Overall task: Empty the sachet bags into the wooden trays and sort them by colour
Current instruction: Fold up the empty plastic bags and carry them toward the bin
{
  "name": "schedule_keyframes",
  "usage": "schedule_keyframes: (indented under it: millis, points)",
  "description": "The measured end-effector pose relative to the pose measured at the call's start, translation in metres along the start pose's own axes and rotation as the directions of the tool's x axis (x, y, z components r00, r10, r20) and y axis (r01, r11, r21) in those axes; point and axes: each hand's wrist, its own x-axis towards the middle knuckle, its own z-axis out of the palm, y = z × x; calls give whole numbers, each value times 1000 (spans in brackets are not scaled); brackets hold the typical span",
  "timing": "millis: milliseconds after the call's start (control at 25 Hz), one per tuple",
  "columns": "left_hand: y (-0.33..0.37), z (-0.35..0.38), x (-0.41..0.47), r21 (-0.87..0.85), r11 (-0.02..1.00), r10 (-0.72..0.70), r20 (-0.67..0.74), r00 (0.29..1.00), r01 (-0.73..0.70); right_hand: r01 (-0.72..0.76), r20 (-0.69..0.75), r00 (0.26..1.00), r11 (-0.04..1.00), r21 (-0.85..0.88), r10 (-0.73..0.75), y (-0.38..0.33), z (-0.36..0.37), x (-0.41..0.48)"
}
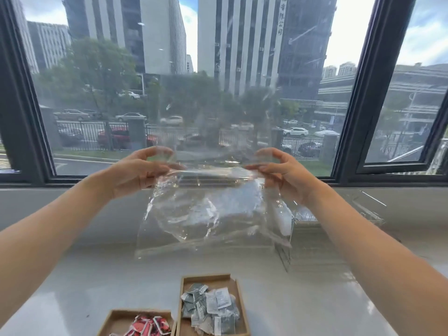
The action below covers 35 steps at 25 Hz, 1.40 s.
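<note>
Over a pale counter (pixel 72 275) beneath a wide window, both arms reach forward.

Left hand (pixel 143 170): raised, thumb and fingers curled, pinching the top left corner of a clear plastic bag (pixel 206 214).

Low left, at the frame's bottom edge: first wooden tray (pixel 116 316), partly cut off, holding red sachets (pixel 150 326) in a loose pile.

Centre: the bag is held in the air between the two hands. Its top edge is pulled fairly taut. The body hangs crumpled and see-through, with the lower edge well above both trays.

Just right of the first tray: second wooden tray (pixel 211 278), long side running away from the camera. It holds a heap of grey and white sachets (pixel 211 309). Whether the two trays touch, I cannot tell.

Right hand (pixel 283 175): raised level with the left, thumb and fingers pinching the bag's top right corner.

Far right, on the counter: a clear-walled container (pixel 339 214), partly hidden behind the bag and the right forearm.
</note>
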Motion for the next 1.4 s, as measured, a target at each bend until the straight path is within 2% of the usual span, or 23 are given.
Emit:
schedule_keyframes:
  millis: [120,240,320,400,480,520,600,680,720,760,840,960,1080,1120,1200,1280,1320,1400]
  points:
    - [4,-7,-1,17,997,69,20,997,-69,51,-55,997,993,-111,-57,3,4,4]
    - [7,-18,2,357,921,150,47,987,-157,90,-79,990,960,-267,-115,6,4,8]
    - [4,-19,3,432,891,178,-41,983,-143,107,-87,986,946,-306,-139,8,5,13]
    - [4,-16,-2,412,902,146,-14,989,-127,128,-85,981,912,-390,-174,7,7,18]
    - [5,-20,-5,485,874,-4,78,997,-34,169,-56,973,852,-496,-226,2,10,21]
    - [9,-23,-6,591,807,-79,107,991,1,190,-34,968,822,-537,-247,0,11,23]
    - [17,-28,-3,812,583,-136,91,987,5,254,33,953,731,-633,-303,-3,13,28]
    - [27,-18,4,930,368,-69,42,997,-14,332,110,921,606,-723,-374,-5,19,34]
    - [31,-8,8,937,345,-14,54,998,-45,368,149,905,558,-744,-398,-7,24,35]
    - [33,2,14,917,392,22,65,998,-68,403,181,889,528,-747,-421,-11,31,37]
    - [36,25,22,861,501,7,90,996,-82,461,236,867,527,-714,-439,-17,45,39]
    - [34,44,31,850,516,-33,143,989,-106,470,250,878,634,-614,-409,-24,58,39]
    - [33,48,30,725,678,2,167,986,-124,428,144,899,763,-484,-413,-30,56,34]
    - [32,47,30,685,720,8,151,988,-110,384,107,921,829,-407,-374,-33,54,28]
    - [29,45,28,623,776,44,103,994,-99,210,86,977,941,-266,-194,-34,43,20]
    - [26,43,28,528,844,92,31,995,-94,15,169,986,992,-125,6,-25,28,13]
    - [25,43,27,467,879,116,-11,993,-97,-37,263,964,999,0,36,-15,21,13]
    - [21,41,28,359,927,148,-79,986,-111,-79,338,941,971,224,-1,4,14,14]
